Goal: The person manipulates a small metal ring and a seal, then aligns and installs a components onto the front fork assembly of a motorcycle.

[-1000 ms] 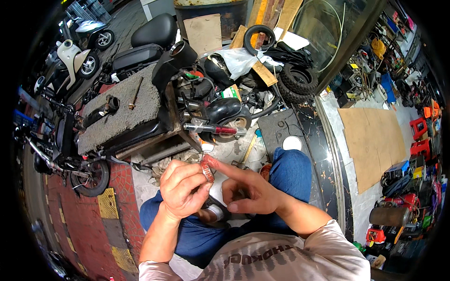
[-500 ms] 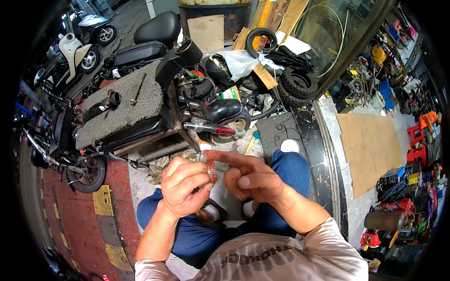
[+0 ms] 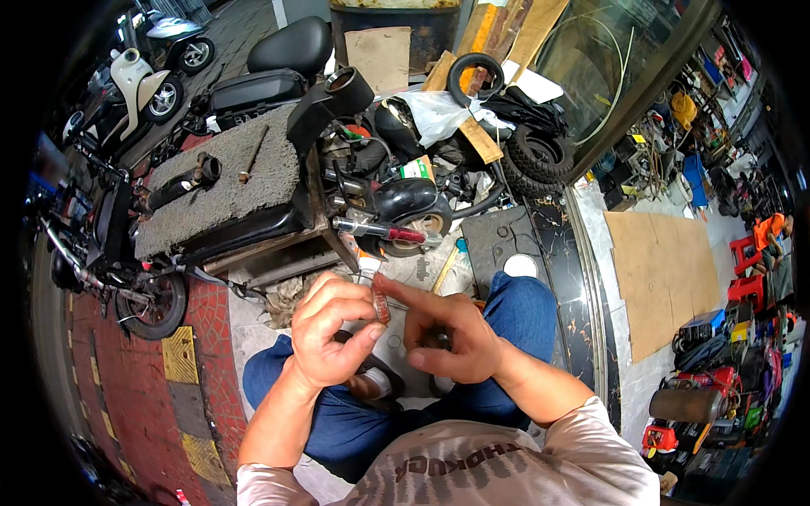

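Note:
A small, narrow reddish-brown part (image 3: 381,309), edge-on and with a coated look, is held upright in front of my lap. My left hand (image 3: 333,331) pinches it between thumb and fingers. Reaching toward it from the other side, my right hand (image 3: 456,337) has its index finger stretched to the part's upper end, touching or nearly so. The other right fingers curl and the thumb stands apart, with nothing seen in that hand. Both hands hover above the floor between my knees. Exactly what kind of part it is I cannot tell.
Ahead left stands a bench with a grey carpet top (image 3: 224,181), carrying a bolt (image 3: 253,153) and a dark tube. Beyond my hands lie a red-and-silver shock absorber (image 3: 384,230), a wheel and stacked tyres (image 3: 540,160). Cardboard (image 3: 662,278) and crowded tools are at right; motorbikes at left.
My right index finger has bent down along the part's upper end, and the right thumb has moved away from the curled fingers. The left hand keeps its pinch. The view has shifted slightly.

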Demonstrator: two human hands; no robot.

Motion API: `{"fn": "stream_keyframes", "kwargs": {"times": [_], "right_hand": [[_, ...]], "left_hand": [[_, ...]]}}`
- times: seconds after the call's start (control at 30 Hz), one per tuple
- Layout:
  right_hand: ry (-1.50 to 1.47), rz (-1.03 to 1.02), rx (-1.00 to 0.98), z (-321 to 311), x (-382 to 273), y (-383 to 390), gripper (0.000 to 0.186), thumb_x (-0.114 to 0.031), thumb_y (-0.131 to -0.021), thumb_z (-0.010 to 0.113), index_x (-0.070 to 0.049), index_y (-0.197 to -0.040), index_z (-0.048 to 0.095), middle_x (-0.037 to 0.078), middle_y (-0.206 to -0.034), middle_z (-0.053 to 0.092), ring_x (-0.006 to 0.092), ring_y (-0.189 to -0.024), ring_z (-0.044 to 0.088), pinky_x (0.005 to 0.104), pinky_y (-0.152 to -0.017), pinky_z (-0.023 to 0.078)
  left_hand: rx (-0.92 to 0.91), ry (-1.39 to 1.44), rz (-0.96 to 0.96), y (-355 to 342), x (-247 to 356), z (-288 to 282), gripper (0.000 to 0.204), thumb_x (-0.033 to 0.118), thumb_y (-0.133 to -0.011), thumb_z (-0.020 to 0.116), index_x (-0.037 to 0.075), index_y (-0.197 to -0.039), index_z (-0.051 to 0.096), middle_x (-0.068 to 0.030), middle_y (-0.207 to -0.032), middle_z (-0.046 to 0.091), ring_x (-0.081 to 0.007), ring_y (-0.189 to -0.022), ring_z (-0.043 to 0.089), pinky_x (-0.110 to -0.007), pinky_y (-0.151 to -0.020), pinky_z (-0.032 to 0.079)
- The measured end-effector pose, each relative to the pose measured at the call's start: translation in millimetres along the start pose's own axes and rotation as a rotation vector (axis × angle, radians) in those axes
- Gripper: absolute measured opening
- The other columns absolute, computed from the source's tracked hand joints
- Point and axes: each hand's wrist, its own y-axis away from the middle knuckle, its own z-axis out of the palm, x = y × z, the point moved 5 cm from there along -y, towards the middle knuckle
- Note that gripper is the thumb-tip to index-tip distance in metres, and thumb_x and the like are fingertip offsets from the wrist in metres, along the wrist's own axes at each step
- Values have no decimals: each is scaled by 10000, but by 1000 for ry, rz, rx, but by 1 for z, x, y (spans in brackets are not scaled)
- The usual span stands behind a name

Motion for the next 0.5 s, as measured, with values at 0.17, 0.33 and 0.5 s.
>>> {"fn": "stream_keyframes", "kwargs": {"times": [0.17, 0.33, 0.5], "right_hand": [[216, -124, 36, 4, -9, -2, 901, -39, -777, 708, -48, -1618, 388, 58, -691, 632, 140, -585, 585, 280, -580, 484], [310, -269, 71, -4, -12, 1, 798, -51, -793, 701, 0, -1556, 472, 54, -733, 637, 117, -599, 571, 280, -606, 484], [-373, 137, 91, -9, -3, -10, 758, -155, -866, 651, 6, -1576, 440, 7, -765, 593, 89, -679, 550, 258, -651, 464]], "left_hand": [[39, 147, -137, 6, -7, -1, 153, 124, -861, 805, 29, -941, 716, -103, -952, 722, -236, -837, 640, -353, -761, 515], [83, 337, -292, 12, -16, 1, 169, 154, -903, 791, 5, -931, 717, -117, -986, 718, -207, -882, 646, -335, -815, 521], [72, 448, -346, 13, -15, 2, 173, 158, -919, 782, -2, -926, 717, -107, -991, 709, -196, -906, 644, -327, -836, 514]]}}
